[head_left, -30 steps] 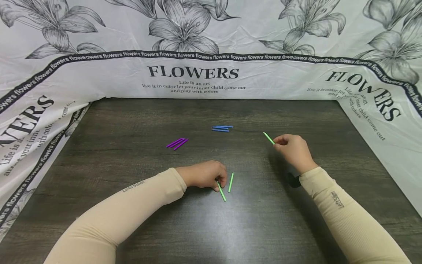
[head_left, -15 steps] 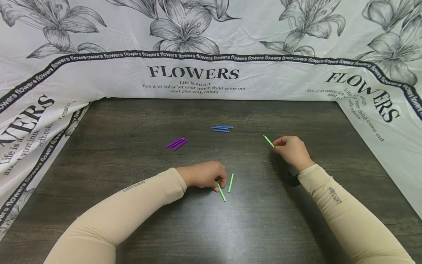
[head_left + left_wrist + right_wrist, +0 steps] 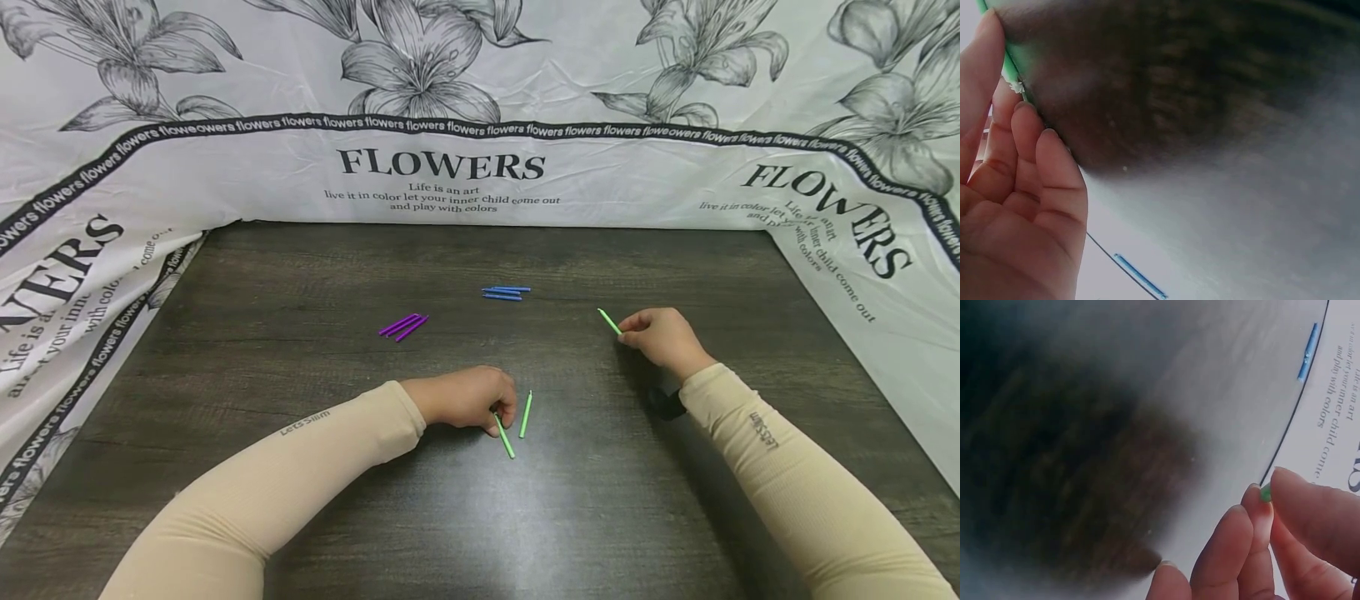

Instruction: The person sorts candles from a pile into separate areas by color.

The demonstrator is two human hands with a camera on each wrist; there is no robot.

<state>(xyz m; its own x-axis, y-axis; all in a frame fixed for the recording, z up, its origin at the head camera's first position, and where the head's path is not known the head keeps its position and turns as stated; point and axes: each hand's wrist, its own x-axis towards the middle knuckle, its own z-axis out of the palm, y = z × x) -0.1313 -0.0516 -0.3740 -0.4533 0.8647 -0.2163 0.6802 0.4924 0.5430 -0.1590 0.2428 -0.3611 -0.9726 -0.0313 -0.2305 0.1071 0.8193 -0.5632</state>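
My left hand (image 3: 471, 395) pinches a thin green candle (image 3: 506, 440) low over the table, its lower end pointing toward me. In the left wrist view that candle (image 3: 1011, 70) shows a white wick by the fingers. A second green candle (image 3: 526, 414) lies just to the right of this hand. Farther right, my right hand (image 3: 666, 337) holds a third green candle (image 3: 608, 321) between thumb and fingertips, its wick end slanting up and left. Only a small green end (image 3: 1265, 494) of it shows in the right wrist view; the rest is hidden by the fingers.
Several purple candles (image 3: 403, 326) lie side by side at the left. Beyond them, toward the back, is a bunch of blue candles (image 3: 504, 293). A white flower-printed cloth (image 3: 637, 187) borders the dark wooden table (image 3: 300, 258) at the back and sides.
My right hand has come slightly nearer to me with its green candle, then shifted a touch left. The left hand and the candles on the table have stayed in place.
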